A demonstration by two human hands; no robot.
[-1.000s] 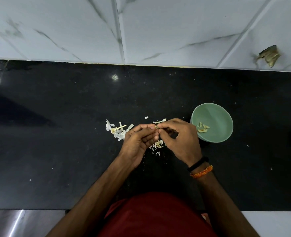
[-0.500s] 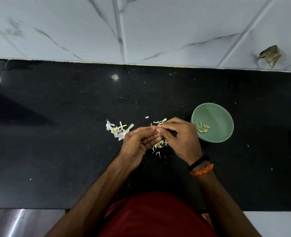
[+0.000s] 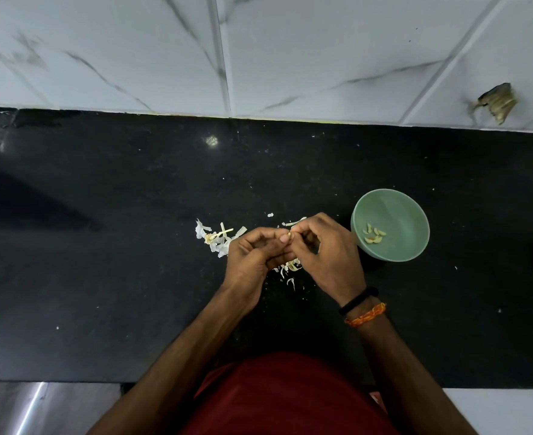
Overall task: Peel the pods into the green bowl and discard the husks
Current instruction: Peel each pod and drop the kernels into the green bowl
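My left hand and my right hand meet over the black counter. Between their fingertips they pinch one small pale pod, mostly hidden by the fingers. A green bowl stands just right of my right hand with several peeled yellowish pieces inside. A heap of white husks lies left of my left hand. More husk scraps lie under and between my hands, and one strip shows beyond my right hand.
A white marble-tiled wall rises behind the counter, with a brown damaged patch at the far right. The counter's front edge runs just ahead of my red-clothed body. Small white crumbs dot the counter.
My hands stay together on the pod; the fingers have shifted slightly and my right hand's fingers have opened a little around it. Bowl and husks have not moved.
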